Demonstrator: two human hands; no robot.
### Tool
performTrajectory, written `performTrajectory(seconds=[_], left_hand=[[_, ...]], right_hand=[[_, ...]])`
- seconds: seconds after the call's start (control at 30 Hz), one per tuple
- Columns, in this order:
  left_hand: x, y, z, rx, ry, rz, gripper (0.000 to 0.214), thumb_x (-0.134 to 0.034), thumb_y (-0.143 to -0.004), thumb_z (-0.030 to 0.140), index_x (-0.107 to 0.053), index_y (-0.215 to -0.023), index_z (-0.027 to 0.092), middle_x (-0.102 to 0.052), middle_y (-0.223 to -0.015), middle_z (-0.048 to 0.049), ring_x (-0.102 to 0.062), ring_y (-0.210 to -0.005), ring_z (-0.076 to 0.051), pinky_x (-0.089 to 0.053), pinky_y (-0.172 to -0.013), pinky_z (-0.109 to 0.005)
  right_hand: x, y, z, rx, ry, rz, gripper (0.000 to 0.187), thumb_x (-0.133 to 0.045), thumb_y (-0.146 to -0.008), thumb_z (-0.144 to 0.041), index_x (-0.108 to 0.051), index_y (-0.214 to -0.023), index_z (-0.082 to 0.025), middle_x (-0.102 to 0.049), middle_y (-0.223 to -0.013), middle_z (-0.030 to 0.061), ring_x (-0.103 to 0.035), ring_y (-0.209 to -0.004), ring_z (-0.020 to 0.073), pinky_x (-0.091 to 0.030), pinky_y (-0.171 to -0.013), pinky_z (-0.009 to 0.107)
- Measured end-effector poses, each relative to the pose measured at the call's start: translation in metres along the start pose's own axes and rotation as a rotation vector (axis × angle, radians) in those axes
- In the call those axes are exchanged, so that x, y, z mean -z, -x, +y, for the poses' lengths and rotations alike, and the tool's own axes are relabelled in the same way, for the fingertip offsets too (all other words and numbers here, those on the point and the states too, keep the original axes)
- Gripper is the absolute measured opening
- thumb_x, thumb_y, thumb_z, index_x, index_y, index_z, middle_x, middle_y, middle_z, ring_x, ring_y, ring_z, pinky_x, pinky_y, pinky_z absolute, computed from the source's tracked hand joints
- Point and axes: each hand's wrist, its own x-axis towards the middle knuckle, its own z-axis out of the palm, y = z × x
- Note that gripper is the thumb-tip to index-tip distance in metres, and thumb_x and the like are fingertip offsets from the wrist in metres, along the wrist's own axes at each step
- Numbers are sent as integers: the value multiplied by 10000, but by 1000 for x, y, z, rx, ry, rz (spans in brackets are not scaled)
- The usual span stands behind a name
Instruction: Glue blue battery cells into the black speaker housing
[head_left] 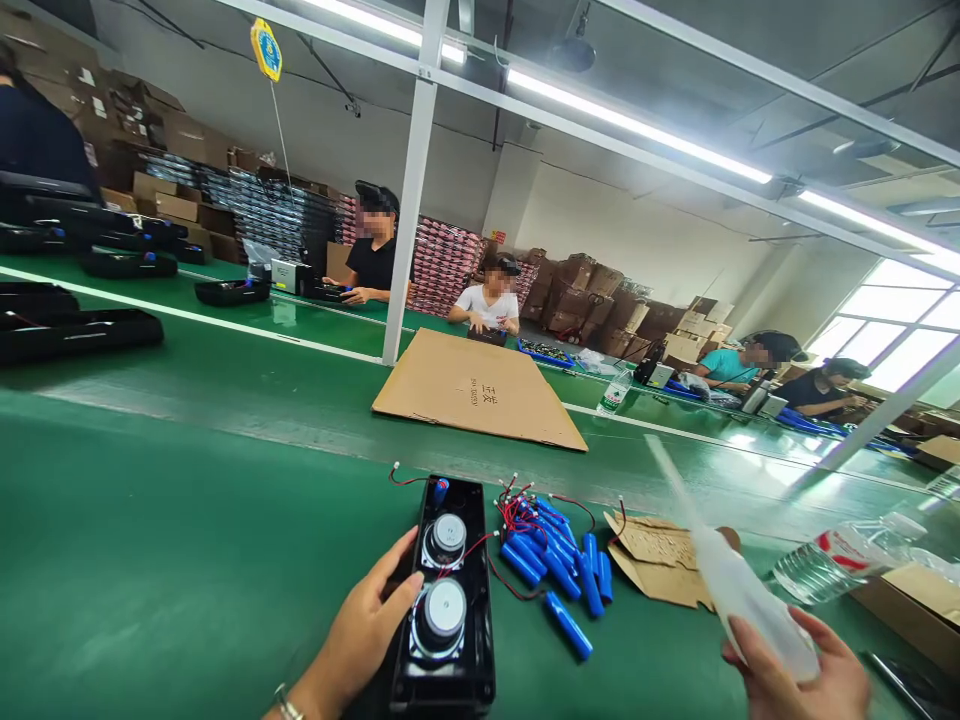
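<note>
A black speaker housing (480,600) lies lengthwise in front of me, open at the top, with two round silver speaker drivers (445,607) inside. A small blue cell is set at its far end, and thin red wires run out of it. My left hand (367,620) grips the housing's left side, thumb over the edge. In my right hand (802,665) is a translucent white squeeze bottle (750,590) with a long nozzle, tilted up and to the left, apart from the housing. Between them lies a pile of blue cylindrical batteries (555,550) with red leads and white plugs.
Torn cardboard (660,560) lies beside the batteries, and a water bottle (847,555) is at the right near a carton (915,610). A flat cardboard sheet (480,390) lies ahead by a white post (412,200). Several co-workers sit across the green bench; black housings (82,335) stand left.
</note>
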Motion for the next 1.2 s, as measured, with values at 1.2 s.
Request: performTrajectory(seconds=[1.2], left_hand=[[6, -5, -10, -103, -173, 72, 600, -527, -762, 481, -499, -1284, 185, -529, -1331, -70, -461, -1242, -250, -329, -1090, -404]], right_hand=[[-235, 119, -41, 347, -251, -796, 376, -633, -784, -302, -437, -1092, -209, -600, -1066, 73, -565, -979, 186, -436, -856, 364]])
